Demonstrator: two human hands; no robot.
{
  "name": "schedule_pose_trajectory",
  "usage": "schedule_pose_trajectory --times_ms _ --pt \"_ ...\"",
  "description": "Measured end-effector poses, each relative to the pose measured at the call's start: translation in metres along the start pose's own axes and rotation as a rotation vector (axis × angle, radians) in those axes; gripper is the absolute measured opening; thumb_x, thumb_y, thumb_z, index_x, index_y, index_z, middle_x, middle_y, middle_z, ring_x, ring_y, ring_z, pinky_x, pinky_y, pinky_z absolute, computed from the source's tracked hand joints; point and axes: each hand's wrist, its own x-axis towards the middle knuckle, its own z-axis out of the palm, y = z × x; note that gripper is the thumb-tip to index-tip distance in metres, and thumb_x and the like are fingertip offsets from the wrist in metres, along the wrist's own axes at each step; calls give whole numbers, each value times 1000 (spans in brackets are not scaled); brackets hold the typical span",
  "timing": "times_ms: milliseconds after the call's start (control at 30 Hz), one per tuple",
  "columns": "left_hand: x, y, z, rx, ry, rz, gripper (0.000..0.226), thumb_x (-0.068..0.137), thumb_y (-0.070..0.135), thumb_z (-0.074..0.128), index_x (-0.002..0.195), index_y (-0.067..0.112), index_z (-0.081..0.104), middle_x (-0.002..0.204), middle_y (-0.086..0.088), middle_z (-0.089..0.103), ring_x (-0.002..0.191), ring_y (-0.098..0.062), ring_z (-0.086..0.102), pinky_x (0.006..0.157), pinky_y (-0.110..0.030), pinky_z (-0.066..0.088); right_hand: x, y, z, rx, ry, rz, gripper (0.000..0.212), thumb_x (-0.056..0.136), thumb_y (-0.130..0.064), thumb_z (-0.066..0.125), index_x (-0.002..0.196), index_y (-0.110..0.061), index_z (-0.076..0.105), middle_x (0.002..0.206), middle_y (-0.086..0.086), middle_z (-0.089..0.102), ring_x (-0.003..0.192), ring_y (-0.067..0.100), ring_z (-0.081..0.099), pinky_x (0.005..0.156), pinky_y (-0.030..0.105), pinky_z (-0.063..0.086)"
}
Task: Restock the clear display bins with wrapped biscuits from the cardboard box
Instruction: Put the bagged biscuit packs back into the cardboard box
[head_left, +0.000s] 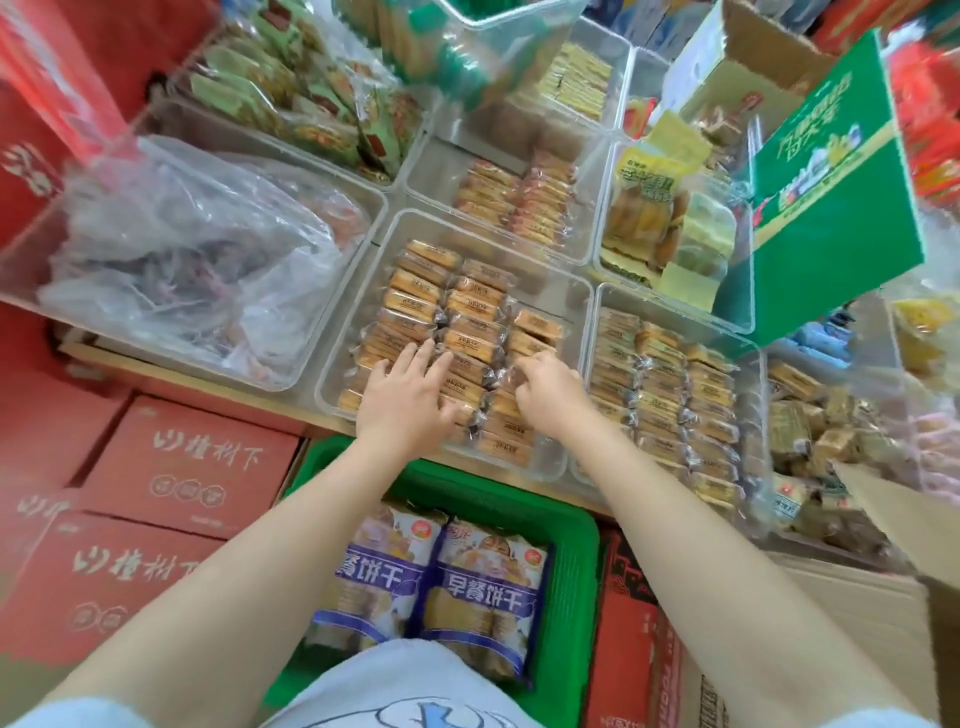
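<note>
Clear display bin on desk, centre | wrapped biscuits in rows, long axes crosswise to forearms | left hand spread flat on middle rows | right hand curled, pinching a packet in sparse right row, likely next slot | cardboard box at right, nearer right hand.

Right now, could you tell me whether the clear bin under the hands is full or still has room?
Partly full. The clear bin holds two full rows of wrapped biscuits, but its right row stops short, leaving bare floor.
</note>
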Motion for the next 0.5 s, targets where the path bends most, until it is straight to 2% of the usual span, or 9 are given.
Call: schedule_pose_trajectory --times_ms 33,100,167,200,233,333,400,467,500 --pt "-2 5 -3 -16 2 -30 66 102 45 40 160 24 18 169 -5 9 156 -22 9 125 -49 15 -17 3 -3 90 21 -34 44 99 -10 43 142 -14 53 142 9 50 130 24 49 113 43 40" --pt "-15 28 -8 -91 62 -58 52 100 33 48 147 13 45 163 -14 28 150 -28 28 121 -49 25 -60 14 -8 236 97 -110 34 101 -8 45 130 -11 62 131 8 60 117 16 57 103 31 47" --pt "-40 71 -7 -206 168 32 36 96 27 54 123 7 65 147 -16 51 131 -31 50 110 -46 40 -110 35 -14 355 236 -143 29 99 -5 48 117 -8 70 117 7 70 91 -5 61 85 17 51" --pt "-56 97 -5 -272 191 109 30 96 26 57 116 7 68 141 -13 56 123 -29 55 104 -44 45 -136 50 -16 405 312 -134 27 98 -4 50 111 -8 73 107 5 73 75 -8 60 71 11 48" --pt "-72 126 -2 -332 183 190 27 96 26 59 115 10 69 138 -9 58 119 -26 58 99 -41 48 -162 68 -19 443 394 -107 25 96 -3 52 106 -10 74 98 1 74 65 -5 59 61 12 45" --pt "-112 215 9 -387 59 393 25 99 33 54 118 23 66 131 2 56 105 -21 62 85 -38 54 -232 136 -27 566 675 71 21 93 -5 56 96 -14 75 80 -11 67 63 3 55 61 19 43" --pt "-137 274 17 -353 28 523 27 100 34 52 120 25 66 129 4 56 105 -21 62 81 -36 52 -279 189 -28 634 845 198 20 90 -12 54 91 -15 73 75 -13 64 66 4 56 66 23 46" --pt "-162 331 25 -372 58 676 30 98 38 49 113 25 70 124 6 60 101 -19 63 78 -34 51 -323 246 -22 648 949 291 22 87 -14 50 87 -14 72 71 -13 63 66 10 60 68 29 50" --pt "-176 359 29 -386 74 748 35 96 42 44 108 25 72 121 5 62 97 -19 64 77 -35 52 -343 277 -16 644 942 337 23 87 -13 48 86 -15 71 71 -13 64 65 13 61 68 31 51"
